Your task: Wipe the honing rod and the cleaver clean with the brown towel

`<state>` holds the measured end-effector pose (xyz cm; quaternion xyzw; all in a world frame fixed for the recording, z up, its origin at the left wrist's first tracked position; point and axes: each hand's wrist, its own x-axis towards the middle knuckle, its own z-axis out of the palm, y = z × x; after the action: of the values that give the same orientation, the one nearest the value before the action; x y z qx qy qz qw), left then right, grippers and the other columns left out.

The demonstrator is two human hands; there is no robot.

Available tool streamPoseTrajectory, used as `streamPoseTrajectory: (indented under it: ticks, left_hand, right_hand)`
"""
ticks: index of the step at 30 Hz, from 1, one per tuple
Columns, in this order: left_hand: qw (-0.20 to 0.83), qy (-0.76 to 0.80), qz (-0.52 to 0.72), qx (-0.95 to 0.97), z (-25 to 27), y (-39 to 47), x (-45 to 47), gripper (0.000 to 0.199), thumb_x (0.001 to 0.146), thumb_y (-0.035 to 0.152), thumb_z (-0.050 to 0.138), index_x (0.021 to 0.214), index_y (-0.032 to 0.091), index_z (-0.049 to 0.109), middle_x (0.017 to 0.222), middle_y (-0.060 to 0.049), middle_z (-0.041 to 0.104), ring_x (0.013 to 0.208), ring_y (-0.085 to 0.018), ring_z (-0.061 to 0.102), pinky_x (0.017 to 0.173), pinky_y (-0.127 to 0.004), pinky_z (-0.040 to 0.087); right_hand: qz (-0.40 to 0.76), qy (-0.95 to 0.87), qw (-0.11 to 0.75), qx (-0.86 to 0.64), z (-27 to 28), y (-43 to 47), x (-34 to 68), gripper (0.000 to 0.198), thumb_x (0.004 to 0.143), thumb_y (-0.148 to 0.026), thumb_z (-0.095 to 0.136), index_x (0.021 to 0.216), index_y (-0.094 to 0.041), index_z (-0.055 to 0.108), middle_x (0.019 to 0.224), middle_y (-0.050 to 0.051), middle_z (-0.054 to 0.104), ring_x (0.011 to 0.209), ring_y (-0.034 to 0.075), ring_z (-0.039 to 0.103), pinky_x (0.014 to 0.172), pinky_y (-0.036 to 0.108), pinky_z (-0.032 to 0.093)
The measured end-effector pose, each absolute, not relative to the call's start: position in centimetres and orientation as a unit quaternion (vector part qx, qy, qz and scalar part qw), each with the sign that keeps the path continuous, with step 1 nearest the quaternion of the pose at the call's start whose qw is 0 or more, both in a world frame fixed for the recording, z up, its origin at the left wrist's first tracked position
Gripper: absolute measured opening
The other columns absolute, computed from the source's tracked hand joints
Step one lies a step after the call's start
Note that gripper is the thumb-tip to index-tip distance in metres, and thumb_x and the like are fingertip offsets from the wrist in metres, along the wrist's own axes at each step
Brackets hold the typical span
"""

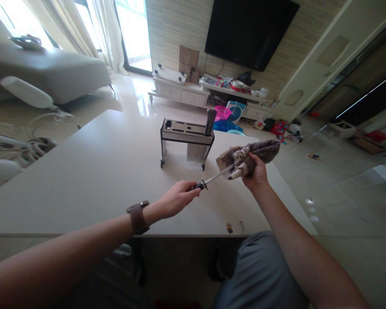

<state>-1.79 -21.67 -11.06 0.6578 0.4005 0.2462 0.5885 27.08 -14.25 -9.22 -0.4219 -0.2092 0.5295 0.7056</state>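
Note:
My left hand (176,199) grips the black handle of a thin honing rod (216,177), a brown watch strap on its wrist. The pale rod points up and right into a brown and white patterned cloth (257,152). My right hand (255,171) is closed around that cloth, which wraps the rod's far end. Both hands hover above the table's right part. Behind them stands a grey knife block (185,133) with slots on top and one black-handled knife (209,122) in its right end.
The beige table (93,171) stretches left and ends just past my right hand. Two small scraps (234,226) lie near its front edge. Beyond are a TV stand, a wall TV, baskets, a grey sofa and glossy floor.

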Motion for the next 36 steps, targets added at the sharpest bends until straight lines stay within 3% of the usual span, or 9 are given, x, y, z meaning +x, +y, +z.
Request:
streamPoseTrajectory:
  ticks: [8,18,27,36]
  left_hand:
    - [0.59,0.406,0.265,0.646,-11.6,-21.4,-1.6,0.032,0.094,0.047,0.058,0.08,0.019,0.057,0.059,0.006,0.046,0.051,-0.01,0.041,0.049,-0.025,0.029]
    - [0.603,0.405,0.295,0.621,-12.3,-21.0,-1.3,0.034,0.091,0.049,0.057,0.076,0.019,0.055,0.055,0.006,0.045,0.046,-0.01,0.038,0.045,-0.024,0.027]
    - [0.61,0.388,0.295,0.625,-12.0,-21.1,-1.2,0.034,0.094,0.05,0.059,0.082,0.018,0.058,0.058,0.007,0.045,0.05,-0.01,0.037,0.047,-0.024,0.029]
    - [0.59,0.396,0.265,0.652,-11.2,-21.3,-1.4,0.034,0.095,0.05,0.058,0.081,0.019,0.056,0.063,0.005,0.046,0.054,-0.011,0.041,0.049,-0.025,0.029]
  right_hand:
    - [0.584,-0.238,0.648,-0.428,-10.6,-15.6,24.0,0.018,0.074,-0.018,0.078,0.092,-0.017,0.076,0.083,0.001,0.082,0.07,0.017,0.076,0.068,0.026,0.065]
    - [0.636,-0.299,0.566,-0.431,-12.8,-19.3,17.9,0.031,0.062,-0.023,0.089,0.091,-0.019,0.079,0.093,0.002,0.084,0.083,0.022,0.078,0.084,0.035,0.064]
    - [0.573,-0.272,0.628,-0.452,-11.9,-18.0,19.3,0.032,0.059,-0.018,0.088,0.09,-0.017,0.078,0.092,0.002,0.084,0.078,0.019,0.076,0.077,0.03,0.065]
    - [0.525,-0.233,0.686,-0.448,-10.2,-15.1,24.2,0.017,0.073,-0.013,0.077,0.089,-0.016,0.077,0.087,0.003,0.082,0.074,0.017,0.076,0.073,0.028,0.067]
